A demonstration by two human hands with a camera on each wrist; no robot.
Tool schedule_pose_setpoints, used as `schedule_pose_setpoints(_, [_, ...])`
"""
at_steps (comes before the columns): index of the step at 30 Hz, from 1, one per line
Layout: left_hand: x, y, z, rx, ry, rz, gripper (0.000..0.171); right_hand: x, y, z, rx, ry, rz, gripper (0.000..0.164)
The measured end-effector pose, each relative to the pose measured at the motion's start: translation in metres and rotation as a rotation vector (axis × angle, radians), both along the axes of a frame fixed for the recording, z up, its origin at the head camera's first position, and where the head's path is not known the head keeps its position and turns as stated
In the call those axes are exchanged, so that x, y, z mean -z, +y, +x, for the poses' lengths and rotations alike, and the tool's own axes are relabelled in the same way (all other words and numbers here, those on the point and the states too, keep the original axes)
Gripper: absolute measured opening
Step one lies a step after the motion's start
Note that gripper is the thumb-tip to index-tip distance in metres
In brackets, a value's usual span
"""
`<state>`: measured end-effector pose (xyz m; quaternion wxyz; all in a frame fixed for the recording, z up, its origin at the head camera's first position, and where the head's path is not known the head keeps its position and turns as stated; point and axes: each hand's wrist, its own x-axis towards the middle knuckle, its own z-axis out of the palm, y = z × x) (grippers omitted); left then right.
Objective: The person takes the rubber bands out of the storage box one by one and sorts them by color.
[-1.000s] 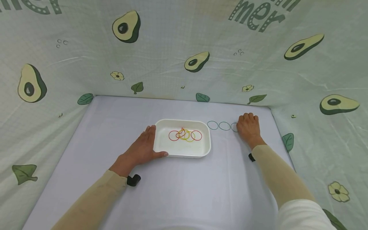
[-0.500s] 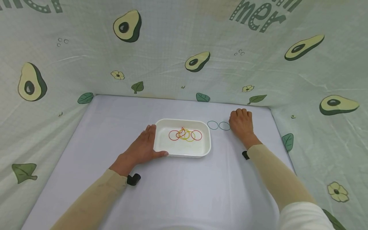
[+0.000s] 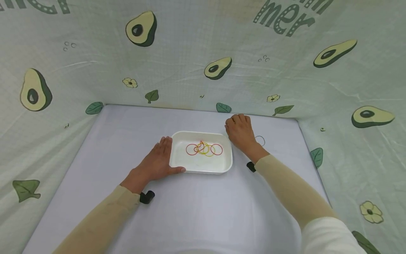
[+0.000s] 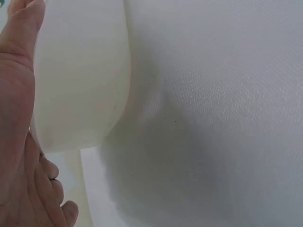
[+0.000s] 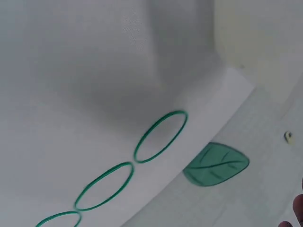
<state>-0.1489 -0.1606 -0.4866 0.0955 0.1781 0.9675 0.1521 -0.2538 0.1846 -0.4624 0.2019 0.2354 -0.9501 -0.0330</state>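
Note:
A white tray (image 3: 203, 165) stands mid-table, with red and yellow rubber bands (image 3: 203, 148) overlapping inside. My left hand (image 3: 157, 162) rests against its left end, fingers straight and thumb along the front corner; in the left wrist view the hand (image 4: 19, 109) touches the tray's wall (image 4: 80, 80). My right hand (image 3: 241, 134) is just beyond the tray's right end, fingers bent, nothing visible in them. One green rubber band (image 3: 260, 140) shows behind that hand. The right wrist view shows a row of green rubber bands (image 5: 161, 137) and the right fingertips (image 5: 298, 208) at the edge.
A white cloth (image 3: 203, 211) covers the table. Behind and beside it hangs a pale curtain (image 3: 177, 46) printed with avocados and leaves. The green row lies near the table's far edge.
My right hand has moved left from the end of the green row towards the tray, leaving one green rubber band showing behind it. The left hand and the tray stay put.

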Motion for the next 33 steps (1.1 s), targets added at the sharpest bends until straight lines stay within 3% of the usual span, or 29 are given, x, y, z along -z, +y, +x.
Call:
schedule_pose_setpoints(8, [0.003, 0.0, -0.002, 0.003, -0.007, 0.006, 0.132, -0.007, -0.046, 0.007, -0.182, -0.068, -0.055, 0.015])
schedule_pose_setpoints(13, [0.004, -0.002, -0.001, 0.009, 0.008, 0.018, 0.132, -0.001, -0.067, 0.009, -0.28, -0.148, -0.061, 0.015])
schedule_pose_setpoints(22, [0.002, -0.002, -0.002, 0.013, -0.019, 0.009, 0.131, 0.017, -0.079, 0.011, -0.416, -0.269, 0.087, 0.02])
schedule_pose_setpoints(33, [0.001, -0.003, -0.001, 0.01, -0.052, 0.025, 0.133, 0.03, -0.086, 0.01, -0.487, -0.245, 0.205, 0.015])
